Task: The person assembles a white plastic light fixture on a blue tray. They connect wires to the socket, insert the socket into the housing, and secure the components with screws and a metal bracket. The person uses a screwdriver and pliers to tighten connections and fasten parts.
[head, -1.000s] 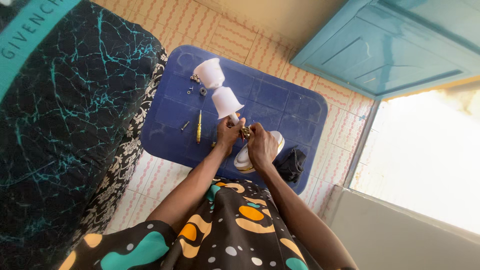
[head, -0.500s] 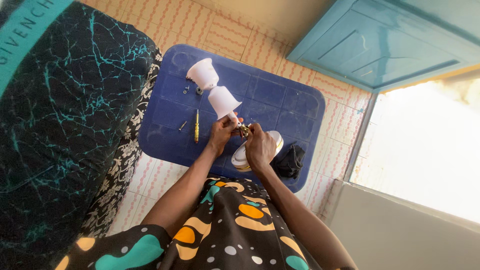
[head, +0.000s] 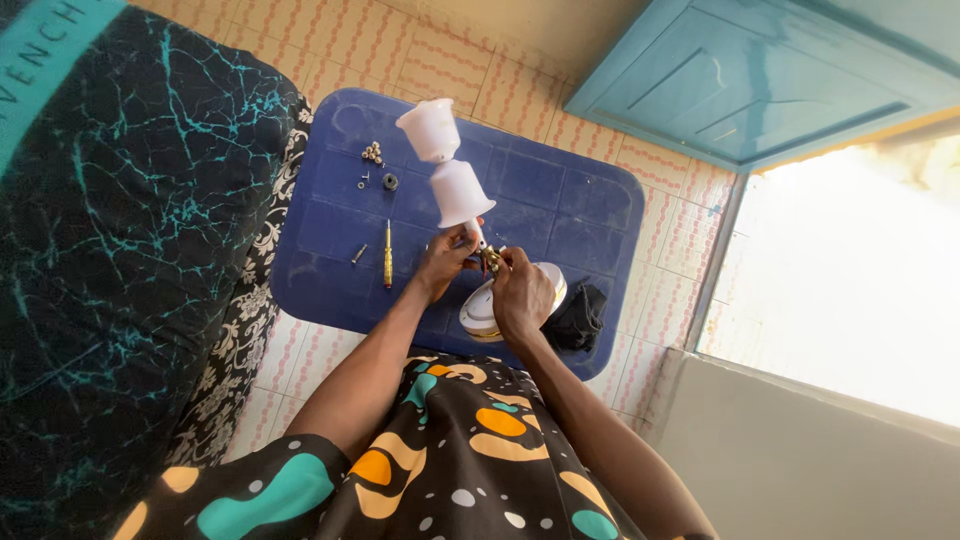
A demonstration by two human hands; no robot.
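Brass fitting [head: 492, 259] sits pinched between right-hand fingers [head: 505, 262], touching the white lamp stem [head: 458, 195] pinched by the left hand [head: 445, 260]. Beyond, screwdriver [head: 388, 254] and loose screws [head: 373, 153] lie on the blue bench [head: 580, 200]; assembly looks unfinished.

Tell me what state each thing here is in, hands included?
Left hand: gripping the white lamp piece's stem.
Right hand: pinching a small brass fitting.
White lamp piece: held tilted above the tray.
White cup: lying on the tray, untouched.
Screwdriver: lying flat on the tray.
Screws: loose in a cluster.
Blue tray: flat on the tiled floor.
Door: open.
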